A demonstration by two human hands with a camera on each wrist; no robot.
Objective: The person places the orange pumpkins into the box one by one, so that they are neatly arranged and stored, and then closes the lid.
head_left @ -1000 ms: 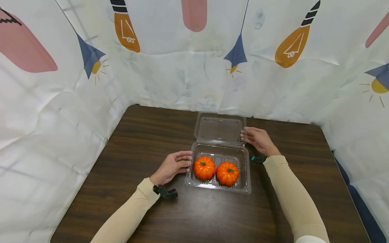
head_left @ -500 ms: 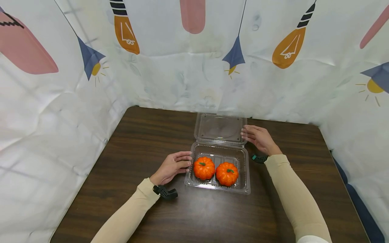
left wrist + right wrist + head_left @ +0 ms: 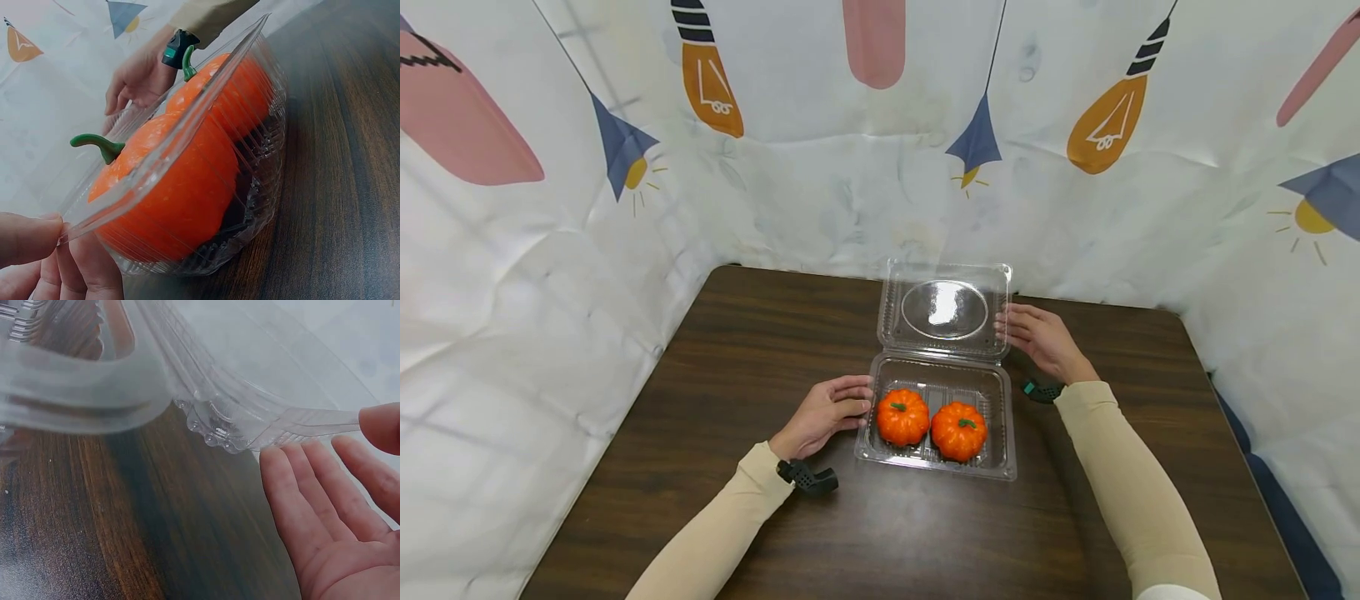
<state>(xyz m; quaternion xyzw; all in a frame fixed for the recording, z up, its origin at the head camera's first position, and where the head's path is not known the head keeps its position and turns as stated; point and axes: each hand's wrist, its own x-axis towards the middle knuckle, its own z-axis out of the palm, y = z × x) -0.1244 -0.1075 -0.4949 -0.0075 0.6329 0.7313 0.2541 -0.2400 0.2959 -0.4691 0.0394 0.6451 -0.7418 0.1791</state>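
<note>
A clear plastic clamshell container [image 3: 936,473] holds two orange toy pumpkins [image 3: 903,417] with green stems, side by side. Its hinged lid [image 3: 917,312] tilts up at the back, partly raised. My left hand [image 3: 829,412] pinches the container's left rim; the left wrist view shows the thumb [image 3: 28,239] on top and fingers underneath. At the lid's right edge, my right hand [image 3: 1041,337] has thumb [image 3: 381,428] above and fingertips below the edge, pinching it. Both pumpkins [image 3: 178,194] sit low inside the tray, seen through its ribbed wall.
The container stands on a dark wood-grain table [image 3: 722,350], toward its back edge. A white printed cloth [image 3: 820,200] hangs behind and to both sides of it. Each wrist bears a black camera band [image 3: 808,475].
The lid has swung upward from lying nearly flat, its far edge rising with my right hand at its side. My left hand and the pumpkins stay in place.
</note>
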